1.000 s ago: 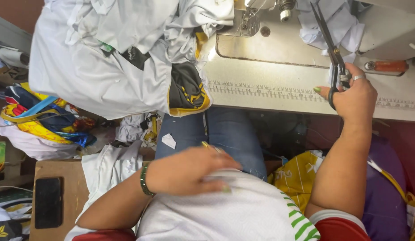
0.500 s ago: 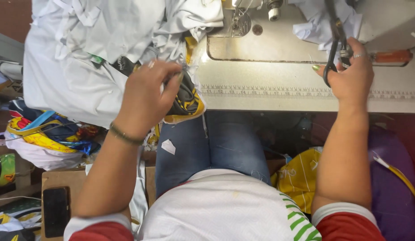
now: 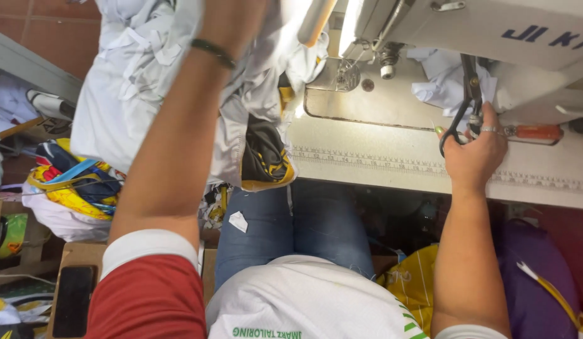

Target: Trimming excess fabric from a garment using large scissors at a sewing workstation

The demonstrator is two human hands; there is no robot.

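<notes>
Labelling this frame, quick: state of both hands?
Left hand: raised into the pale grey fabric pile; fingers out of frame, grip cannot be told.
Right hand: closed on the black scissors at the sewing machine table.

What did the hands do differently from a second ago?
The left hand rose from the person's lap up to the heap of pale grey cloth on the sewing table, and now reaches into its top. The right hand stayed at the white sewing machine, still gripping the black-handled scissors. The black and yellow garment still hangs off the table edge.
</notes>
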